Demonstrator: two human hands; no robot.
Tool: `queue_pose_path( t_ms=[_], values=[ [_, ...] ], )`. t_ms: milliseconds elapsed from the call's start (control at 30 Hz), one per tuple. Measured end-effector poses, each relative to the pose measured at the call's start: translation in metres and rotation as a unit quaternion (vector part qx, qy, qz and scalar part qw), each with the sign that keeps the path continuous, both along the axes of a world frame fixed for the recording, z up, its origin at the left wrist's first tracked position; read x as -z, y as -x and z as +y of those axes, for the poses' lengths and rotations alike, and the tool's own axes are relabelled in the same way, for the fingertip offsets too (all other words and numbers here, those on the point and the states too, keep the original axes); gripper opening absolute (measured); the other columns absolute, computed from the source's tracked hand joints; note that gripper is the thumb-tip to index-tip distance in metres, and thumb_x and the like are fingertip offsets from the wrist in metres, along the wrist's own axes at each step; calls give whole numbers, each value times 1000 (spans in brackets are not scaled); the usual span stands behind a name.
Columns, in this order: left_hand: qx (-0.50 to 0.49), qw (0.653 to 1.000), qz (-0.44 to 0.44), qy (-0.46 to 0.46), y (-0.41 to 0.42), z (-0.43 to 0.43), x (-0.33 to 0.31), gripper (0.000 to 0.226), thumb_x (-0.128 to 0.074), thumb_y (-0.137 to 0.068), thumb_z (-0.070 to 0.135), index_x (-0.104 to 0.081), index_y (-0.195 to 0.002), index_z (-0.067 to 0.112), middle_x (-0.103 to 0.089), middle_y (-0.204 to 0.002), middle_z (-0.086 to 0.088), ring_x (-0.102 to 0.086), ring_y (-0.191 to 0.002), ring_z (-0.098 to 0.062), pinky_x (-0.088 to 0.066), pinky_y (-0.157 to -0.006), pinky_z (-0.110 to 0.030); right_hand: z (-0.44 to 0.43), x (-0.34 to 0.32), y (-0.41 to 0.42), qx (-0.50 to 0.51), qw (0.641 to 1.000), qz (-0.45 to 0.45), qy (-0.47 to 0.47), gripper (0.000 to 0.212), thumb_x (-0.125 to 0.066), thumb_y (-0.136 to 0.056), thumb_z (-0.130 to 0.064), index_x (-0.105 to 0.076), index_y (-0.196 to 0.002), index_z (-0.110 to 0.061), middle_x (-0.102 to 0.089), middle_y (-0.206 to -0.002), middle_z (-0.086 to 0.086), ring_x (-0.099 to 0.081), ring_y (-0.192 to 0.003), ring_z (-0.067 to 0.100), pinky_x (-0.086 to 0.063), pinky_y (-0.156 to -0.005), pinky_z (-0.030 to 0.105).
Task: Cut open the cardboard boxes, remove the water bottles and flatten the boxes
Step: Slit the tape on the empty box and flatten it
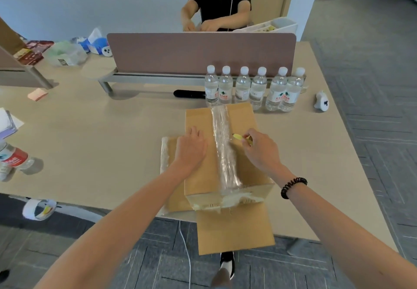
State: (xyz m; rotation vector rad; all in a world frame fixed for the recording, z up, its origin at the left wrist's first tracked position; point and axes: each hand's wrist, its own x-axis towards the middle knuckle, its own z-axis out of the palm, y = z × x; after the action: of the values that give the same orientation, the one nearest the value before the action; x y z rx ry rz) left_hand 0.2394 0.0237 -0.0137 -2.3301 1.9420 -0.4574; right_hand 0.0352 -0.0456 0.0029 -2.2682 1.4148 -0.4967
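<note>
A brown cardboard box (243, 117) stands at the table's near edge, with a wide strip of clear tape (223, 144) running down the middle of its top. One flap (234, 230) hangs down over the table edge, and another lies flat at its left. My left hand (191, 147) rests flat on the box top, left of the tape. My right hand (259, 148) pinches a small yellow cutter (239, 137), whose tip points at the tape's right edge. Several water bottles (255, 87) stand in a row behind the box.
A brown desk divider (200, 51) stands behind the bottles, and a person sits beyond it. A black object (188, 94) lies left of the bottles. A white controller (321, 101) lies at the right. Another bottle (13, 157) lies at the left edge, near snack bags (33, 51).
</note>
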Motion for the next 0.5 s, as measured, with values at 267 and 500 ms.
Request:
queue_pose_path(
  t_ms=[267,500],
  values=[
    [25,988,149,41,-36,-92,17,13,-53,-94,17,-58,-100,7,-56,-102,-11,-51,-86,-25,-44,-77,-36,-111,9,-49,-7,996,-43,-82,20,-47,-98,-29,-63,-95,-18,-66,-83,-2,-61,-73,16,-42,-58,26],
    [13,940,326,98,-49,-128,28,9,-51,-95,24,-50,-95,15,-53,-97,2,-50,-88,-20,-38,-86,-34,-176,16,-87,-50,989,-67,-122,26,-47,-101,-25,-62,-87,-11,-69,-74,5,-55,-45,5,-53,-52,31]
  ],
)
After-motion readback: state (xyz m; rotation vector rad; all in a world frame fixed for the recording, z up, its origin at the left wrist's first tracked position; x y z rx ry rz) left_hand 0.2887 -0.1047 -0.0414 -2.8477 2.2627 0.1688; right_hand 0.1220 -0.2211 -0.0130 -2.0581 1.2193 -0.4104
